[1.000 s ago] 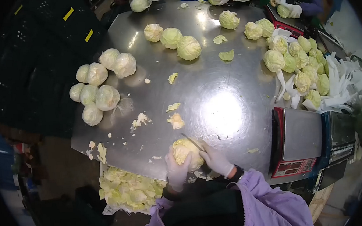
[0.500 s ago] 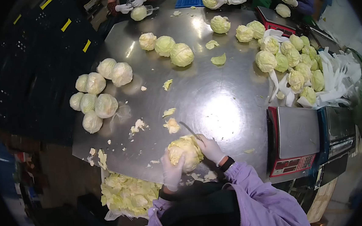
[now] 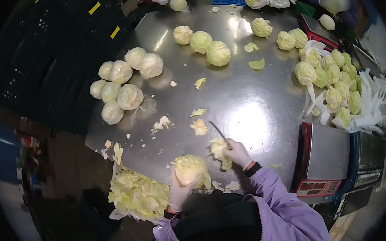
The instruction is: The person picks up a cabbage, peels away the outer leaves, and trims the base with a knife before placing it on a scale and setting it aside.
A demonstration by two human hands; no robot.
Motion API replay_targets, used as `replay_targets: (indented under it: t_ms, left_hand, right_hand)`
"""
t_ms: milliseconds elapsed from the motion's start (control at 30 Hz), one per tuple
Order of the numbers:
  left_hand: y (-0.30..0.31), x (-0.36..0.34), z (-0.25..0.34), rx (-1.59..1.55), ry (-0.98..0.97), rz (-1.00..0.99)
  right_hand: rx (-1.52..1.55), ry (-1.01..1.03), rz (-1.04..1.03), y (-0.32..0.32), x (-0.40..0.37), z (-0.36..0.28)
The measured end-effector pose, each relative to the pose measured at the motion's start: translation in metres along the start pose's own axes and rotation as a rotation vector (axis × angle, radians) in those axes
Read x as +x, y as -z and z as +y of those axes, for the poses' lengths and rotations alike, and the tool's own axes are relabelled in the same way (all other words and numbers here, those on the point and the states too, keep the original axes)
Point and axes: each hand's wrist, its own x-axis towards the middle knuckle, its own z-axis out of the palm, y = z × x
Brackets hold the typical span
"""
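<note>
My gloved left hand [image 3: 179, 190] is wrapped round the near left side of a pale cabbage [image 3: 190, 169] at the table's front edge. Closed round a knife [image 3: 219, 131], my gloved right hand [image 3: 238, 153] is to the right of that cabbage, with the curved blade pointing away from me. A torn cabbage leaf [image 3: 218, 151] hangs at the fingers of this hand, apart from the cabbage. Leaf scraps [image 3: 232, 186] lie on the metal just below it.
The metal table [image 3: 186, 98] carries wrapped cabbages [image 3: 130, 96] on the left and bare ones [image 3: 218, 53] farther back. Cabbages and white netting [image 3: 373, 102] lie right, beyond a scale [image 3: 329, 150]. A leaf-filled container [image 3: 137, 195] stands below the front edge. Co-workers handle cabbages across the table.
My right hand has moved right, away from the cabbage, with the knife and a leaf that has come off. My left hand still holds the cabbage. The whole view has shifted.
</note>
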Motion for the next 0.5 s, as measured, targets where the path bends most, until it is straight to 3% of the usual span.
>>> replay_targets:
  t_ms: [67, 167, 200, 267, 300, 500]
  left_hand:
    - [-0.007, 0.000, -0.004, 0.221, -0.060, 0.042]
    - [-0.027, -0.001, 0.034, 0.466, -0.094, 0.091]
    - [-0.037, 0.001, 0.040, 0.455, -0.094, 0.082]
    - [-0.054, 0.006, 0.049, 0.744, -0.312, 0.142]
    - [-0.059, 0.007, 0.045, 0.836, -0.320, 0.149]
    - [-0.061, 0.014, 0.050, 0.864, -0.385, 0.058]
  right_hand:
    - [-0.431, 0.003, 0.012, 0.041, 0.001, -0.033]
    - [-0.482, 0.106, 0.069, 0.055, -0.018, -0.089]
    - [-0.441, 0.192, -0.003, 0.050, -0.026, -0.092]
    - [-0.421, 0.186, -0.132, 0.031, -0.044, -0.108]
    - [-0.427, 0.180, -0.123, 0.022, -0.049, -0.112]
    - [-0.486, 0.108, -0.154, 0.010, -0.039, -0.094]
